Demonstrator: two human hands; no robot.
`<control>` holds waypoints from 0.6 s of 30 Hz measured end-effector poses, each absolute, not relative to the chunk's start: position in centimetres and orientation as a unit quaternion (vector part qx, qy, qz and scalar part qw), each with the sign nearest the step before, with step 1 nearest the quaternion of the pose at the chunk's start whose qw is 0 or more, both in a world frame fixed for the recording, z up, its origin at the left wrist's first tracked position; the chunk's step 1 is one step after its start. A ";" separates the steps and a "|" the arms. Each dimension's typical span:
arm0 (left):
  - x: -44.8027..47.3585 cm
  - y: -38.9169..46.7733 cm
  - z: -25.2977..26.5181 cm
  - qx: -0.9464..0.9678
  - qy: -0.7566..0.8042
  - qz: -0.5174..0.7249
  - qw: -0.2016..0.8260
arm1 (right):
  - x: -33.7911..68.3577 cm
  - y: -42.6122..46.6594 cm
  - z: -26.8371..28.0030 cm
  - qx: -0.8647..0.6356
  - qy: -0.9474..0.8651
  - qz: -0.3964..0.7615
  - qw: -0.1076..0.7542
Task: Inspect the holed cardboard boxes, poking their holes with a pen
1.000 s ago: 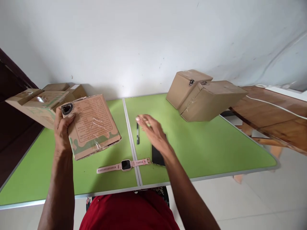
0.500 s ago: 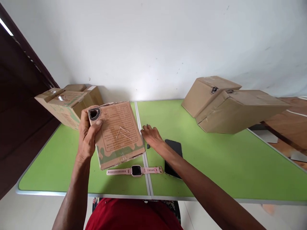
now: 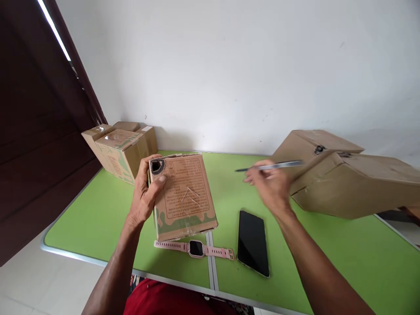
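My left hand (image 3: pixel 146 189) grips a small cardboard box (image 3: pixel 187 192) by its left side, thumb on the printed face below a dark-edged hole in the corner. The box is tilted up, with a green camouflage band along its lower edge. In the air to the right, my right hand (image 3: pixel 269 183) holds a pen (image 3: pixel 285 164) between the fingers, its dark end pointing left; the hand is slightly blurred. Below the box lies a pink smartwatch (image 3: pixel 196 248) with its strap stretched out. A black smartphone (image 3: pixel 253 243) rests on the table right of the watch.
Several cardboard boxes (image 3: pixel 129 144) stand at the back left of the green table (image 3: pixel 88 218). Two larger brown boxes (image 3: pixel 357 188) lean together on the right. A white wall (image 3: pixel 229 78) rises behind, and a dark door (image 3: pixel 39 109) is at the left.
My right hand has picked the pen up from the table and moved it up and to the right. My left hand still holds the box. The camera view has shifted.
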State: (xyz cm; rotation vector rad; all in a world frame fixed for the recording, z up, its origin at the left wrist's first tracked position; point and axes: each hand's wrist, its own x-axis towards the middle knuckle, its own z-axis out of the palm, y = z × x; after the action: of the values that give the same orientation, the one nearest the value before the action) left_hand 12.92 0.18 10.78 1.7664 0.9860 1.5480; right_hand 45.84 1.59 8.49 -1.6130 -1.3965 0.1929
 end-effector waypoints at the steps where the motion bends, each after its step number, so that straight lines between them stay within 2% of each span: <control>1: 13.0 0.1 10.7 0.663 0.367 0.581 0.295 | 45.3 0.9 10.2 -0.642 -0.553 0.083 0.525; 2: 13.0 0.0 10.7 0.665 0.365 0.582 0.293 | 44.5 0.1 11.9 -0.614 -0.532 0.093 0.575; 4: 13.1 -0.2 10.7 0.669 0.363 0.581 0.288 | 42.0 -1.6 14.5 -0.475 -0.480 0.196 0.711; 5: 13.2 -0.3 10.7 0.671 0.364 0.578 0.289 | 40.5 -2.4 15.4 -0.418 -0.481 0.225 0.737; 8: 13.3 -0.6 10.8 0.676 0.371 0.570 0.285 | 35.9 -4.0 16.0 -0.312 -0.528 0.305 0.729; 11: 13.4 -0.9 10.8 0.680 0.375 0.565 0.280 | 32.6 -4.2 14.5 -0.290 -0.562 0.351 0.690; 18: 13.3 -0.9 10.4 0.674 0.374 0.561 0.303 | 30.5 -3.4 12.7 -0.261 -0.559 0.350 0.705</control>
State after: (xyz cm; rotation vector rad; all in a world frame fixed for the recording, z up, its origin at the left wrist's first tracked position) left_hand 13.26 -0.93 10.42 1.7860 0.9916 1.4871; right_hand 30.49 -3.35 12.69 -0.5799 -1.2418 0.7771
